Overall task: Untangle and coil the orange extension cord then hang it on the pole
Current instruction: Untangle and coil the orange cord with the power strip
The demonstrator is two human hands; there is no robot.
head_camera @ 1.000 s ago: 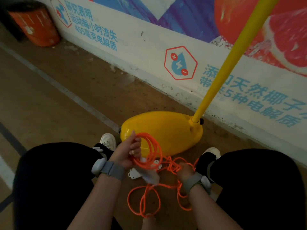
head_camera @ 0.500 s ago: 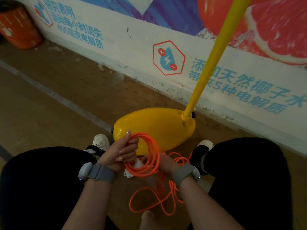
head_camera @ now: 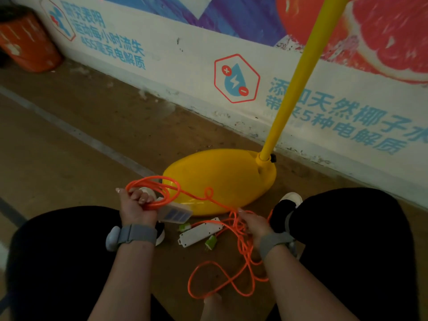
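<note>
Coiling partly done, hanging not begun.
At frame centre-left, the left hand [head_camera: 136,208] clenches a few loops of the thin orange extension cord [head_camera: 154,193]; the right hand [head_camera: 251,224] grasps the strand above the lower-centre tangle; the tall yellow pole [head_camera: 298,77] stands bare.

I crouch facing the wall [head_camera: 185,54]. The base [head_camera: 222,181] stands on the floor [head_camera: 69,158] before my knees, and the pole [head_camera: 294,84] rises from its right end, tilted to the right. My left hand [head_camera: 136,207] holds the coiled part of the cord [head_camera: 159,193] at the left of the base. From there the cord runs right to my right hand [head_camera: 252,224]. The power strip [head_camera: 200,231] lies on the floor between my hands, and loose loops lie nearer to me.
</note>
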